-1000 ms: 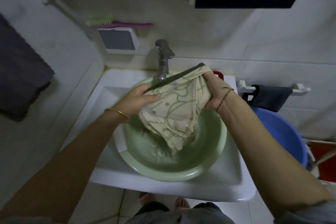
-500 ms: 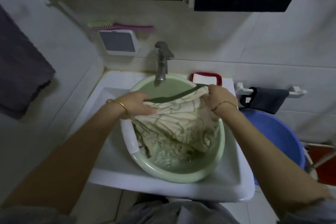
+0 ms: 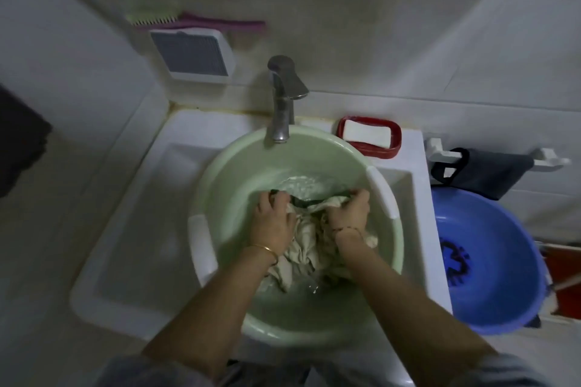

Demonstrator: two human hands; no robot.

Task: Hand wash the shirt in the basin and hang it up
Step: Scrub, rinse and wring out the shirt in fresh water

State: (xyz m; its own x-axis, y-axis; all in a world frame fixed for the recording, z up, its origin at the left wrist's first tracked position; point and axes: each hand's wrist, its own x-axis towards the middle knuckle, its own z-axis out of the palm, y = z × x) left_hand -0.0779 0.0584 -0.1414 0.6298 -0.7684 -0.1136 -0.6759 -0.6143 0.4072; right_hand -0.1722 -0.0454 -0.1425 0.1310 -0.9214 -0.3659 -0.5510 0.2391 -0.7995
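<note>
A pale green basin (image 3: 239, 166) sits in the white sink (image 3: 135, 229) under the tap. The cream shirt (image 3: 301, 248) with a dark green neck band lies bunched and wet in the basin's water. My left hand (image 3: 273, 223) grips the shirt at the left end of the dark band. My right hand (image 3: 349, 214) grips the bunched cloth at the band's right end. Both hands are down inside the basin, close together. Much of the shirt is hidden under my hands and wrists.
A metal tap (image 3: 283, 97) hangs over the basin's far rim. A red soap dish (image 3: 369, 138) with white soap stands behind right. A blue basin (image 3: 490, 264) sits on the right, below a rail with a dark cloth (image 3: 484, 171). A brush (image 3: 195, 22) lies on the wall shelf.
Both hands have pushed the shirt down from above the basin into the water, where it is now bunched up. The view has tilted further down.
</note>
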